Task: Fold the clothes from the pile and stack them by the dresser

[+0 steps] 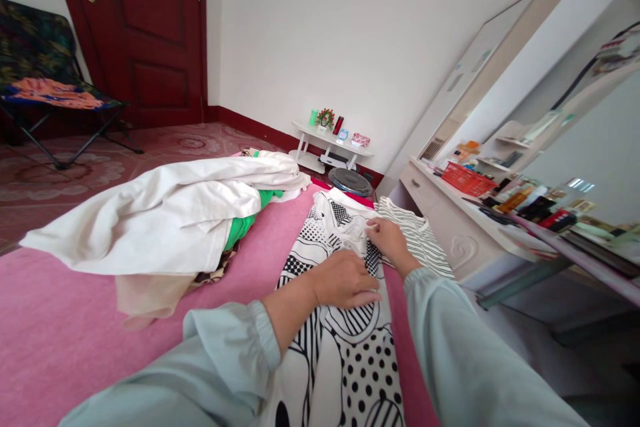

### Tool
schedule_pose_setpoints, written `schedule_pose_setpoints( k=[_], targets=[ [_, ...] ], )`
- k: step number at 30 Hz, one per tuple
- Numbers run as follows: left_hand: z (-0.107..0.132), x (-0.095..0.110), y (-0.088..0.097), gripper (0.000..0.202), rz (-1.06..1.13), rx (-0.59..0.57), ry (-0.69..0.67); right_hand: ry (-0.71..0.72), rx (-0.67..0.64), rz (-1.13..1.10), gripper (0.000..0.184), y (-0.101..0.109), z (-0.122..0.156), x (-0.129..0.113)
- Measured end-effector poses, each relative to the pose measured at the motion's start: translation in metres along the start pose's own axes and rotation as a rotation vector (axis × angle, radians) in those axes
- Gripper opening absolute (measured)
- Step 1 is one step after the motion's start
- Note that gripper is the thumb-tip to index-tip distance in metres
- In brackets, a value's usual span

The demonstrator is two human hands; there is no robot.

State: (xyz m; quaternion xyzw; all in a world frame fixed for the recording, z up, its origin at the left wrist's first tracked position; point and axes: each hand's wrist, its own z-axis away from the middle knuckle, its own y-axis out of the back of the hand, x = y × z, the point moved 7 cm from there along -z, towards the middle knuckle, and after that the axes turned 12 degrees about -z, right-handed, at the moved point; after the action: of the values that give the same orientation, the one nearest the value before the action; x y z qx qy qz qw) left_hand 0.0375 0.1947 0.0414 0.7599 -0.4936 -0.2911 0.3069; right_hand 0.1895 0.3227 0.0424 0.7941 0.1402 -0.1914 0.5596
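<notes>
A black-and-white patterned garment (350,353) with dots and stripes lies spread along the pink bed cover (65,333). My left hand (345,279) rests palm down on the garment's middle, fingers together and pressed flat. My right hand (387,239) is just beyond it, with its fingers pinched on a bunched fold of the same garment's pale upper part (350,230). Both arms wear light blue-green sleeves. A striped garment (425,240) lies beside my right hand, at the bed's right edge.
A heap of clothes topped by a white garment (165,213), with green cloth under it, lies on the bed's left. A dressing table (450,213) with a mirror and several bottles stands right. A folding chair (45,80), a red door (150,27) and a low white shelf (330,143) stand beyond.
</notes>
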Motion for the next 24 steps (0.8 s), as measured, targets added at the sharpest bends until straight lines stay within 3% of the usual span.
schedule_pose_setpoints(
  k=[4, 8, 11, 13, 15, 17, 19, 21, 24],
  targets=[
    [0.005, -0.025, 0.009, 0.032, -0.018, 0.097, 0.348, -0.024, -0.046, -0.037, 0.019, -0.004, 0.009, 0.010],
    [0.021, -0.051, -0.009, 0.074, -0.013, -0.007, 0.679, -0.076, 0.063, -0.111, 0.005, 0.008, 0.016, 0.022],
    [0.021, -0.052, -0.015, 0.041, 0.011, -0.023, 0.661, -0.119, 0.152, -0.229, 0.006, 0.013, 0.022, 0.031],
    [0.016, -0.050, -0.009, 0.024, 0.096, 0.075, 0.605, -0.155, 0.184, -0.337, 0.009, 0.012, 0.026, 0.036],
    [0.015, -0.056, -0.001, 0.023, 0.244, 0.228, 0.639, -0.185, 0.204, -0.452, 0.012, 0.008, 0.026, 0.037],
    [0.023, -0.076, 0.002, 0.018, 0.408, 0.396, 0.805, -0.186, 0.218, -0.553, 0.016, 0.004, 0.022, 0.033],
    [0.042, -0.100, -0.003, 0.018, 0.509, 0.526, 1.054, -0.153, 0.225, -0.626, 0.022, 0.000, 0.015, 0.025],
    [0.063, -0.120, -0.010, 0.027, 0.522, 0.593, 1.262, -0.103, 0.221, -0.660, 0.030, -0.005, 0.008, 0.017],
    [0.083, -0.136, -0.014, 0.037, 0.455, 0.609, 1.360, -0.030, 0.200, -0.621, 0.035, -0.013, 0.006, 0.008]
  ],
)
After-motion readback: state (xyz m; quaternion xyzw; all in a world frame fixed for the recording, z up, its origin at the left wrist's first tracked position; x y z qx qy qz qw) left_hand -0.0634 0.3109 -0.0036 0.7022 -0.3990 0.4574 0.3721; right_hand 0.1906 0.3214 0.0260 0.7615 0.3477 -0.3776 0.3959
